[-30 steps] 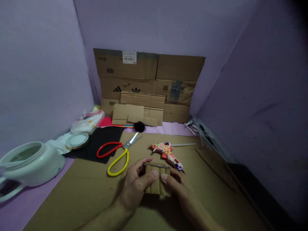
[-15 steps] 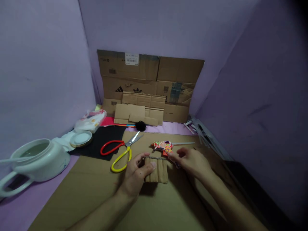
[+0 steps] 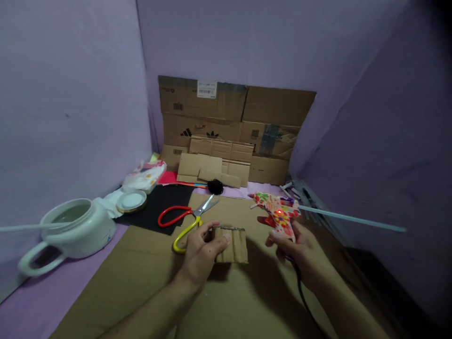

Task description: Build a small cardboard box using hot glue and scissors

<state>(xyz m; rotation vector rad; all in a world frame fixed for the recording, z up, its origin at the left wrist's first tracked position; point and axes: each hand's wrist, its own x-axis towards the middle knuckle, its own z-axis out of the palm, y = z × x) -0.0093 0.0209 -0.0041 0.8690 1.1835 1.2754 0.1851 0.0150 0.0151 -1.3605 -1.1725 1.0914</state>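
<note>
Lilac walls point(image 3: 226, 42), cardboard mat point(image 3: 134, 268), left hand point(image 3: 202, 252) closed on ridged piece point(image 3: 237, 248), right hand point(image 3: 306, 246) closed round glue gun point(image 3: 273, 207)

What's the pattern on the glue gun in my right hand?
The glue gun has multicoloured flowers on a pale background, clearest in the head view.

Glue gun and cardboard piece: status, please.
Left hand: gripping cardboard piece. Right hand: holding glue gun, red light lit. Scissors lying open beyond left hand, blades clear of both.
</note>
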